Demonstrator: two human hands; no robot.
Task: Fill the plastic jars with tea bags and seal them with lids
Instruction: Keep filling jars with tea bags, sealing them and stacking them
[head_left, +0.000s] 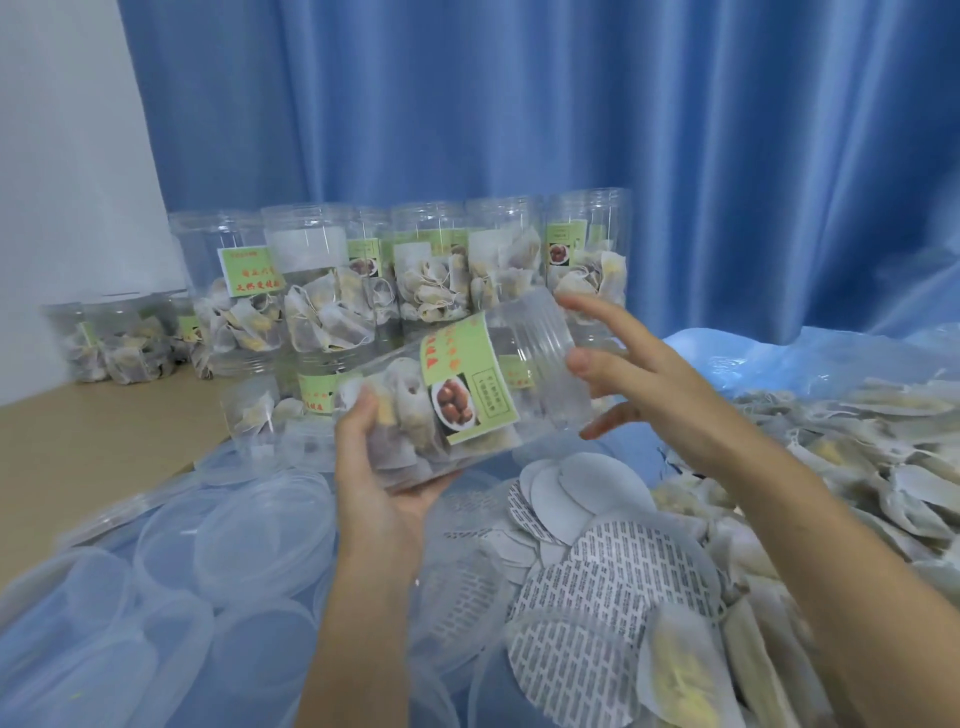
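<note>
**Tilted jar held over the lids, cap end at the right hand**

The left hand (384, 467) grips a clear plastic jar (457, 395) from below, fingers curled round its base end, the jar lying nearly on its side with its ribbed translucent lid (545, 358) pointing up and to the right. Its green label (467, 384) carries red characters, too blurred to read, a small framed block of dark text and a picture of brown rounded fruit on a white plate. Papery tea bags fill the lower half.

The right hand (639, 379) is spread, fingers straight; the thumb tip touches the lid's rim, and whether the other fingers touch cannot be told.

Behind, along the far edge of the bench (93, 431), stands a row of uncapped jars (415, 270) with threaded necks, the same green labels and tea bags inside. Near the left edge lie round translucent lids (234, 525) on blue plastic sheeting. In the middle are flat round seal liners (613, 587), white on one face and printed with rows of tiny grey text on the other. A heap of loose tea bags (857, 467), crinkled and stringed, covers the right side. A blue pleated curtain (571, 104) hangs behind.
</note>
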